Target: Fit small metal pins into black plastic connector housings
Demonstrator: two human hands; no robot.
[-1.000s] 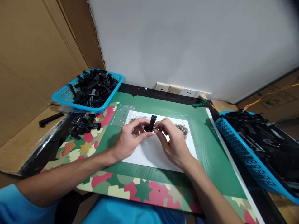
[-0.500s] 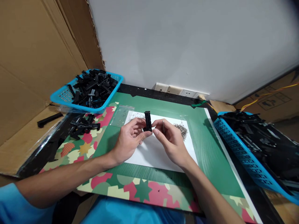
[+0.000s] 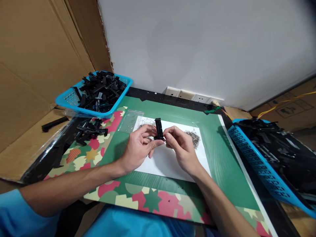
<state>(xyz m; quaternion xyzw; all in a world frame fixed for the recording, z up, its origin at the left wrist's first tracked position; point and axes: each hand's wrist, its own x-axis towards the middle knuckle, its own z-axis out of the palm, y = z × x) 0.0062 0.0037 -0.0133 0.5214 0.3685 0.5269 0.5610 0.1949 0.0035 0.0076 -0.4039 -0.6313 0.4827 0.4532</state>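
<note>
My left hand pinches a small black plastic part, held upright over a white sheet of paper. My right hand is closed beside it, its fingertips touching the part's lower end, and a thin metal pin sticks up from between its fingers. Two small heaps of tiny metal pieces lie on the paper behind my hands.
A blue basket full of black plastic parts stands at the back left, with loose black parts in front of it. A second blue basket of black parts sits at the right. A green mat covers the table; cardboard stands at the left.
The black part has turned from tilted to upright in my left hand. My right hand has drawn the pin away from the part and now holds it upright.
</note>
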